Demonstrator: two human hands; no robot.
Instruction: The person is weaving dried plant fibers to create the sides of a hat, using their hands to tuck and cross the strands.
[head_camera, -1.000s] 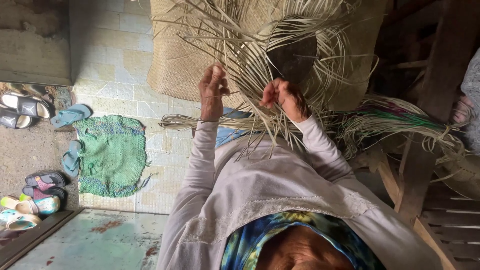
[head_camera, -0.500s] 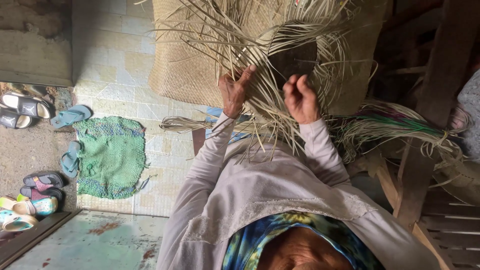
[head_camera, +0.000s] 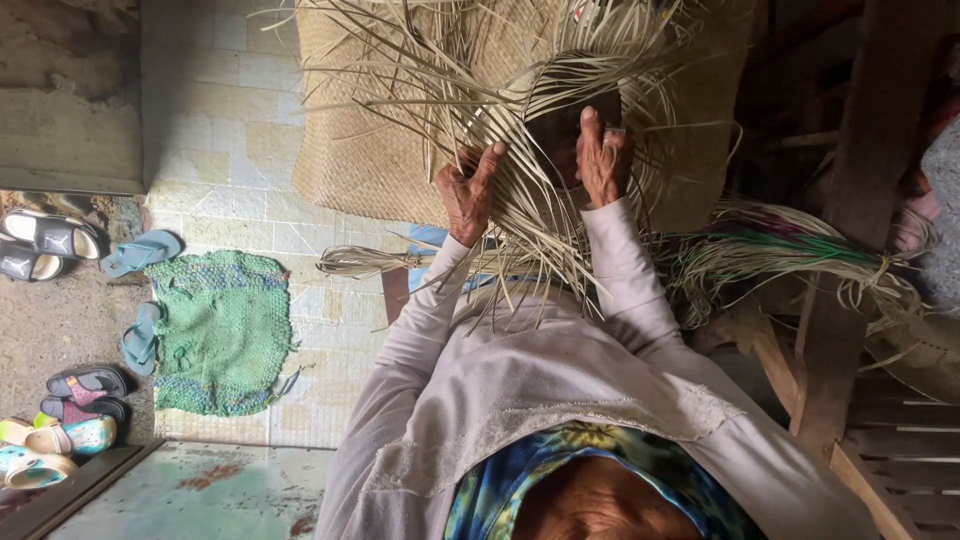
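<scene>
Left hand (head_camera: 468, 192) gripping straw strips (head_camera: 520, 200), right hand (head_camera: 601, 155) fingertips hidden

Pale long sleeves (head_camera: 620, 270), blue patterned headscarf (head_camera: 560, 460)

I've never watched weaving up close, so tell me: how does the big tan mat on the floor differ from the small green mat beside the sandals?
The tan mat is larger, pale straw in colour, and ends in loose unwoven strips that the left hand and right hand are among. The green mat is smaller, green with bluish patches, frayed at its edges, and lies untouched. Both lie flat on the tiled floor.
</scene>
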